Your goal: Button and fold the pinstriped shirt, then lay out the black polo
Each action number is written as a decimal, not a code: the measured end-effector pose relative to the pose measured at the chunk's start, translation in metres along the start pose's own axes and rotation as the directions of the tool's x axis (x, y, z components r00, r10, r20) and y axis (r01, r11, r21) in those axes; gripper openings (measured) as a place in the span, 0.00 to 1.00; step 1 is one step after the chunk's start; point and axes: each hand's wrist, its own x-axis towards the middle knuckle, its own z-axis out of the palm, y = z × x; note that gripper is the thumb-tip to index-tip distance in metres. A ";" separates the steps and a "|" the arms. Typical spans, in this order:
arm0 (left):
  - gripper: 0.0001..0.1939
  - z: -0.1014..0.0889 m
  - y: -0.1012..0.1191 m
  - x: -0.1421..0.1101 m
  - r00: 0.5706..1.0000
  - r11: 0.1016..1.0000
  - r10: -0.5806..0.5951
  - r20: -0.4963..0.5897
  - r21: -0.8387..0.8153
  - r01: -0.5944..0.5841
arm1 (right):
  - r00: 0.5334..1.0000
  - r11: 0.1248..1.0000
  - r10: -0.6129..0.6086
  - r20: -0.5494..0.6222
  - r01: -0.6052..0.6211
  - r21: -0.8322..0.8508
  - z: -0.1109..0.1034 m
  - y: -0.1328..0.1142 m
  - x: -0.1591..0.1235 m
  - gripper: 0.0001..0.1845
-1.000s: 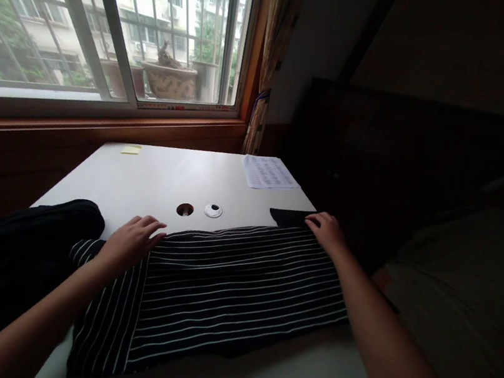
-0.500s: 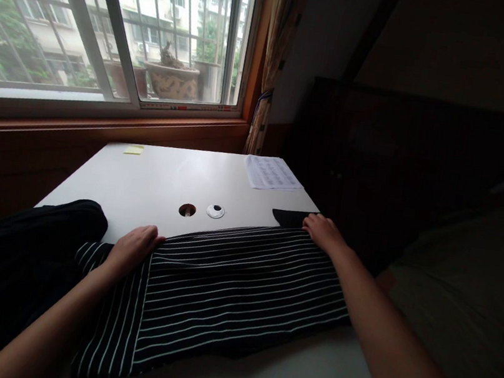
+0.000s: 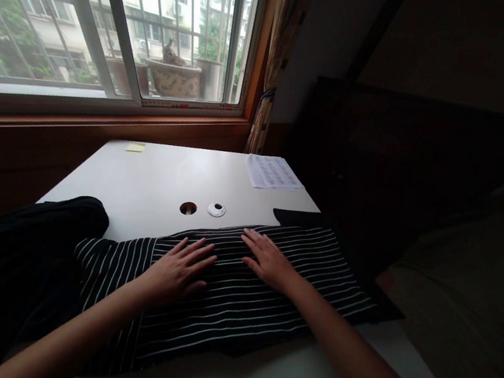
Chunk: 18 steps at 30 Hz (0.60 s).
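Garment: blk w/ thin wht stripes (image 3: 236, 297), spread across near half of wht table (image 3: 163, 176); stripes run lengthwise on main part, other way on L end past a seam.
L hand: mine (image 3: 179, 270), open, palm down on garment just R of seam; fingers spread, not gripping.
R hand: mine (image 3: 269, 264), also open, palm down on garment nearer its far edge; fingers out, thumb apart, no grip. Short gap b/w my hands.
Plain blk bits: one (image 3: 297, 218) shows past stripes' far edge, another at near R corner.
Dark cloth: heap (image 3: 24, 256) at my L, nr garment's L end; can't tell if they touch.
Hole: round (image 3: 188, 208), in tabletop beyond garment.
Cap: round, wht w/ dark centre (image 3: 216, 209), just R of hole.
Papers: printed (image 3: 276, 173), far R corner.
Note: yellow (image 3: 136, 147), nr far L corner.
Window: beyond table, bars outside, plus a patterned pot (image 3: 172, 79).
Curtain: tied (image 3: 263, 112), R of window.
R side of room: v. dark, details unclear.
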 end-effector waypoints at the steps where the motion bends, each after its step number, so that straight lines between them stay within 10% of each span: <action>1: 0.30 0.003 0.008 -0.002 1.000 1.000 0.013 0.025 -0.013 -0.012 | 0.999 1.000 -0.012 0.034 0.011 0.010 0.004 -0.007 -0.003 0.33; 12: 0.34 0.000 0.019 -0.085 0.993 0.992 -0.109 0.034 0.071 0.106 | 0.913 0.897 0.407 -0.016 -0.403 -0.182 -0.005 0.082 -0.093 0.31; 18: 0.33 -0.002 0.020 -0.127 0.975 0.970 -0.218 -0.050 0.097 0.222 | 0.916 0.886 0.389 -0.093 -0.400 -0.235 -0.010 0.111 -0.152 0.27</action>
